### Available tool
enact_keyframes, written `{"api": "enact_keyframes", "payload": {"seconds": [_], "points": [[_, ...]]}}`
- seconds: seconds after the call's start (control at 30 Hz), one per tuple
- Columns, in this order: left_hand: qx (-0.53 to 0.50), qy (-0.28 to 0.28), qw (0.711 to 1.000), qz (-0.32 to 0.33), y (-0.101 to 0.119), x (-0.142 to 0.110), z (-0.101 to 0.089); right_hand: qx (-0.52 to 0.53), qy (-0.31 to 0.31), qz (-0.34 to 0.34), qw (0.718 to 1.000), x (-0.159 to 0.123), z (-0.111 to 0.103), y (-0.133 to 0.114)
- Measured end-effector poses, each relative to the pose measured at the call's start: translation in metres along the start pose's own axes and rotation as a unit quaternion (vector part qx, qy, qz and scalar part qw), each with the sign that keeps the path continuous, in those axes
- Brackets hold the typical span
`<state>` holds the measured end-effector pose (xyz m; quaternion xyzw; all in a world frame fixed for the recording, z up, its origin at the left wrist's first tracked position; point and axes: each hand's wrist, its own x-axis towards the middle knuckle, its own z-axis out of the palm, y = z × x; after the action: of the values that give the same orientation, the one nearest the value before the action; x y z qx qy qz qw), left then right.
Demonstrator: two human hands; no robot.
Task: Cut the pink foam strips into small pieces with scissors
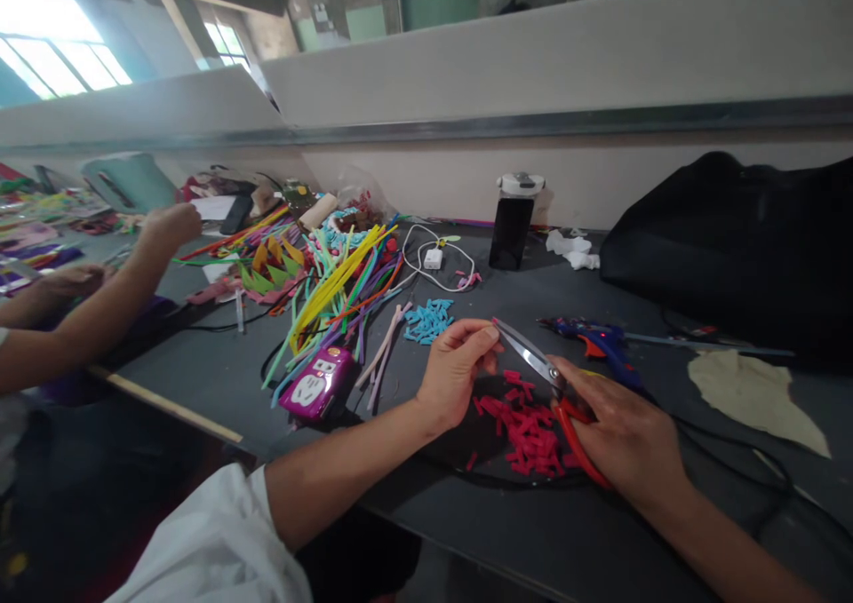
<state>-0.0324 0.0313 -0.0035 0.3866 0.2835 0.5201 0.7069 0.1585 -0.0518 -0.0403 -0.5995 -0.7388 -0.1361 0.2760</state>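
Note:
My right hand [630,430] is wrapped round the red handles of a pair of scissors [530,352]. Their blades, almost together, point up and left to the fingertips of my left hand [459,368]. Those fingertips are closed in a pinch, and a tiny red bit of pipe cleaner shows at the blade tips; the rest of it is hidden. Below both hands lies a heap of short red pipe cleaner pieces [533,439] on a dark surface. Beyond my left hand is a pile of short blue pieces [428,321].
Long coloured pipe cleaners [339,283] lie left, beside a purple box [318,383]. A blue glue gun [600,341], beige cloth [753,394] and black bag [733,257] are right. A phone [512,233] leans on a bottle [521,183]. Another person's arms [113,288] work at left.

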Motion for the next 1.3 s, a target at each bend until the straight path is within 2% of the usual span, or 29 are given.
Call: {"api": "enact_keyframes", "payload": {"seconds": [0.43,0.6,0.77,0.9,0.97,1.07,1.17,1.3], "points": [[0.006,0.007,1.000,-0.004,-0.002,0.001,-0.001,-0.038,0.009,-0.032,0.999,-0.001,-0.001,0.000],[0.004,0.002,1.000,0.013,0.004,-0.007,0.004,-0.048,0.019,-0.042,0.998,-0.001,-0.008,-0.005],[0.017,0.008,0.999,0.026,0.021,-0.038,0.008,-0.064,0.014,-0.056,0.996,-0.010,-0.032,-0.023],[0.036,0.031,0.999,0.027,0.030,-0.073,0.000,-0.030,-0.003,-0.079,0.996,-0.034,-0.055,-0.046],[0.044,0.035,0.998,0.019,0.031,-0.087,-0.003,-0.008,-0.010,-0.056,0.998,-0.049,-0.063,-0.058],[0.040,0.013,0.999,-0.020,0.032,-0.102,-0.006,0.017,-0.001,-0.029,0.999,-0.070,-0.069,-0.073],[0.018,-0.007,0.999,-0.048,0.034,-0.113,-0.008,0.023,-0.002,-0.059,0.998,-0.087,-0.071,-0.082],[0.020,-0.015,0.999,-0.033,0.040,-0.120,-0.013,-0.043,-0.029,-0.096,0.994,-0.104,-0.078,-0.085]]}}
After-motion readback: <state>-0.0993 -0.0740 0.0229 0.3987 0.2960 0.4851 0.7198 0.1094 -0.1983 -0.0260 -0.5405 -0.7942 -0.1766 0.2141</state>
